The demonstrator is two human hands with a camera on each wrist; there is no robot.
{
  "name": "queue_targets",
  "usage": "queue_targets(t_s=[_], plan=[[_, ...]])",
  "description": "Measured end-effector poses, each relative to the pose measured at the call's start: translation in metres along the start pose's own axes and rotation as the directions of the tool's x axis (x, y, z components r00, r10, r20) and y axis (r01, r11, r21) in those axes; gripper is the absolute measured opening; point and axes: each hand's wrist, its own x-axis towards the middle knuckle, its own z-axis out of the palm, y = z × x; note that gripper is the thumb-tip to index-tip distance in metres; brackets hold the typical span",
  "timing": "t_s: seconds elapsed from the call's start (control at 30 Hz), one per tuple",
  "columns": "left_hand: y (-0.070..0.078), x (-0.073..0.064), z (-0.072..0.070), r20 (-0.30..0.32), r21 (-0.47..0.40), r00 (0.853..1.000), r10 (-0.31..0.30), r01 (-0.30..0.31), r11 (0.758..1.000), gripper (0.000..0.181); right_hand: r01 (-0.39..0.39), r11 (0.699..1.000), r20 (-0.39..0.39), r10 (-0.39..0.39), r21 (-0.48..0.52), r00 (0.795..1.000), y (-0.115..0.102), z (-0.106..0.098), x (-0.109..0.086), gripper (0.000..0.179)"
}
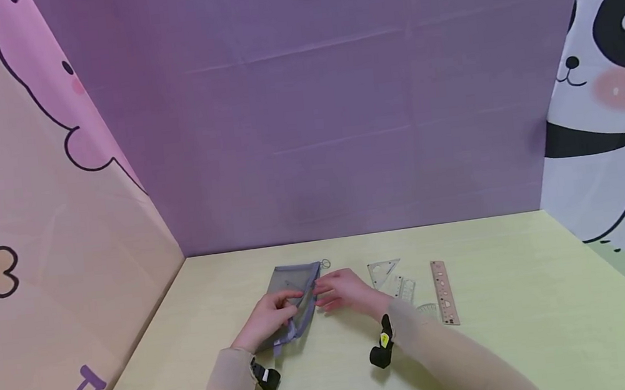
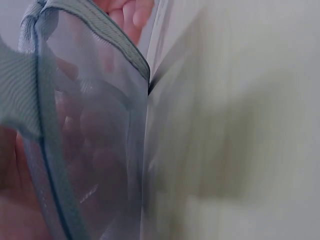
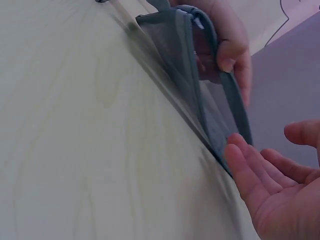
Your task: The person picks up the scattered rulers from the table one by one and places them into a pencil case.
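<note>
A see-through mesh zipper pouch with grey-purple fabric trim lies on the table, its mouth spread apart toward the right. My left hand pinches the trim on one side of the opening; in the right wrist view the left thumb bends over that edge. At the far end of the opening is my right hand, fingers fairly straight and holding nothing. Its fingertips are right at the pouch's trim. Through the mesh, the left wrist view shows blurred fingers behind it.
Right of the pouch lie a clear set square, a small clear ruler, a clear protractor partly behind the right forearm, and a pinkish ruler. A small metal ring sits at the pouch's far corner. A purple backdrop borders the table's far edge.
</note>
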Motion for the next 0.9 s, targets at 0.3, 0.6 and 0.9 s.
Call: queue_targets(t_s=[0.3,0.6,0.9], plan=[[0.026,-0.014,-0.002,0.003,0.005,1.000,0.009,-0.010,1.000,0.036,0.074,0.979,-0.037,-0.082,-0.191,0.996,-0.009,-0.044,-0.023,0.039],[-0.003,0.000,0.000,0.011,-0.008,1.000,0.003,-0.003,1.000,0.038,0.142,0.919,-0.064,-0.177,-0.367,0.982,-0.014,-0.087,-0.050,0.042],[-0.003,0.001,0.000,0.010,-0.018,1.000,0.000,0.000,1.000,0.038,0.082,0.787,-0.170,-0.232,-0.612,0.958,-0.011,-0.116,-0.053,0.035]])
